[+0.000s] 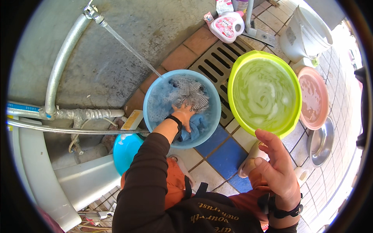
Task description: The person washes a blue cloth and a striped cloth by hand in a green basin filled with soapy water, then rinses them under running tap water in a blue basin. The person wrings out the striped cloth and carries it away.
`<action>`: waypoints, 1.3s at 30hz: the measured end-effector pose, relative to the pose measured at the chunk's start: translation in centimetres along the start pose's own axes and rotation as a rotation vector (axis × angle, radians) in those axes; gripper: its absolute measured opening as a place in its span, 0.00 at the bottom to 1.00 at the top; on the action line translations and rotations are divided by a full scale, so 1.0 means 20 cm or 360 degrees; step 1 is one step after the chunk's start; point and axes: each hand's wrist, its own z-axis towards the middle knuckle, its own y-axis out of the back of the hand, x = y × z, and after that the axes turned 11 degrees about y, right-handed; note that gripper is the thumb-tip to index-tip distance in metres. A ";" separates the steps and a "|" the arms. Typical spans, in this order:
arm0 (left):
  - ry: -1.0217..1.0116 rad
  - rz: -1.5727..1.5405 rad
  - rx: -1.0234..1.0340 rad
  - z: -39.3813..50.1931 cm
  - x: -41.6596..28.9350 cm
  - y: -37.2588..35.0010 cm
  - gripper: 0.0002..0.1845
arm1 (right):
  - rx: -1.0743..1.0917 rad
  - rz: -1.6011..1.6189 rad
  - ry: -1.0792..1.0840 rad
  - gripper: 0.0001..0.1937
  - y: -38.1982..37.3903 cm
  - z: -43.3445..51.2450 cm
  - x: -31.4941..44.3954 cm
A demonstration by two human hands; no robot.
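My left hand (184, 116) reaches into a light blue basin (215, 128) of sudsy water, its fingers spread over wet clothes. Beneath and above the fingers lies a grey striped cloth (194, 97); a blue cloth (198, 125) is beside the palm. Water from a metal tap (92, 12) streams into this basin at its upper left. My right hand (272, 163) is raised with nothing in it, fingers apart and slightly curled, near the lower rim of a lime-green basin (231, 87) holding cloudy water.
A floor drain grate (211, 67) lies behind the basins. A pink detergent bottle (227, 26) and a white bucket (301, 35) stand at the back. On the right are a pink basin (323, 96) and a metal bowl (327, 142). Pipes (87, 113) and a turquoise basin (125, 151) are left.
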 end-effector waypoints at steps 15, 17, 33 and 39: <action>0.0314 -0.0226 0.0197 0.09 0.16 -0.32 0.46 | 0.0013 0.0004 0.0001 0.27 -0.01 -0.02 0.02; 0.0347 -0.0425 0.0147 0.16 0.20 -0.41 0.42 | 0.0014 0.0001 0.0008 0.27 -0.01 -0.02 0.02; 0.0414 -0.0101 0.0362 0.36 0.29 -0.56 0.35 | 0.0058 0.0040 -0.0088 0.28 -0.01 -0.02 0.02; 0.0182 0.0132 0.0296 0.37 0.31 -0.58 0.24 | 0.0002 -0.0036 0.0044 0.28 -0.02 -0.02 0.01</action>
